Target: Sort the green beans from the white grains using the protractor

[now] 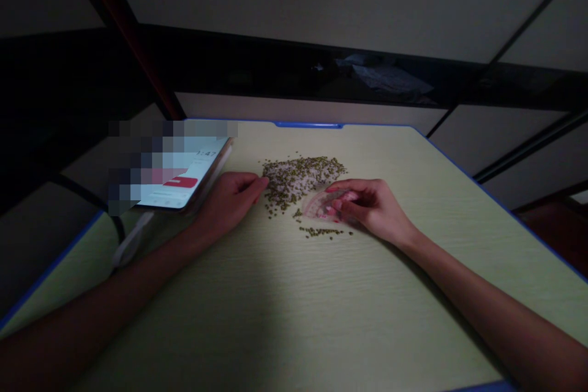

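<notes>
A loose pile of small green beans mixed with white grains (298, 176) lies in the middle of the table. My right hand (374, 205) pinches a clear protractor (312, 207) with pink markings, tilted at the pile's near right side. Just in front of the protractor, a short row of green beans (321, 232) is set apart from the pile. My left hand (232, 199) rests closed on the table, its thumb and finger tips at the pile's left edge; nothing shows in it.
At the left, a lit device screen (202, 165), partly blurred out, leans beside my left forearm. A white cable (133, 239) and a dark one run below it. The pale table (275, 306) has blue edging, with a blue handle (309, 125) at the far edge. Pale panels stand behind.
</notes>
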`<state>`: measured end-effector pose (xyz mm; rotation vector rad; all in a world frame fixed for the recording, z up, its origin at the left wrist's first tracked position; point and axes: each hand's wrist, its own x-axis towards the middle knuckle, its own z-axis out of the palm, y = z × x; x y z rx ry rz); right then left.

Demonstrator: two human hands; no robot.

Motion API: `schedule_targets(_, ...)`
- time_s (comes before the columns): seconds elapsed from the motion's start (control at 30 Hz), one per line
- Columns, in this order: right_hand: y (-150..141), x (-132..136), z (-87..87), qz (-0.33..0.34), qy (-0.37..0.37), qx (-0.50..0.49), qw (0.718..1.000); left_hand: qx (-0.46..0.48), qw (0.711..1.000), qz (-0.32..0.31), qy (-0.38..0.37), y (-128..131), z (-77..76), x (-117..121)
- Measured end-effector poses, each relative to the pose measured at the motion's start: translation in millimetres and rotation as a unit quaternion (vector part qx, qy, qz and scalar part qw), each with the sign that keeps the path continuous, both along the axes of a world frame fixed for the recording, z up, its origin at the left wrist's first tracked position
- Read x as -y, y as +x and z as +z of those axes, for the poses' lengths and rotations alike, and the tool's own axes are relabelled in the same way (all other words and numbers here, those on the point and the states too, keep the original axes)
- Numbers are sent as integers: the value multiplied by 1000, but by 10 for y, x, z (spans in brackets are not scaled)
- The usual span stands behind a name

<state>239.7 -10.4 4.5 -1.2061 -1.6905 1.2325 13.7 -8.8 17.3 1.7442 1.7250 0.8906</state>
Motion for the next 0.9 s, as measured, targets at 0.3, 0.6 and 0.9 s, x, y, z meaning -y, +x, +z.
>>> schedule_targets(0.3, -36, -7, -13, -30, 3, -8, 1000, 1, 1000, -9, 1, -15, -32, -15)
schedule_targets(0.6, -125, -25, -37, -42, -4, -28, 999, -4, 1000, -6, -4, -14, -17, -9)
schedule_targets(0.9, -85, -35, -46, 0, 25, -5, 1000, -4, 1000, -1, -2, 8, -2, 0)
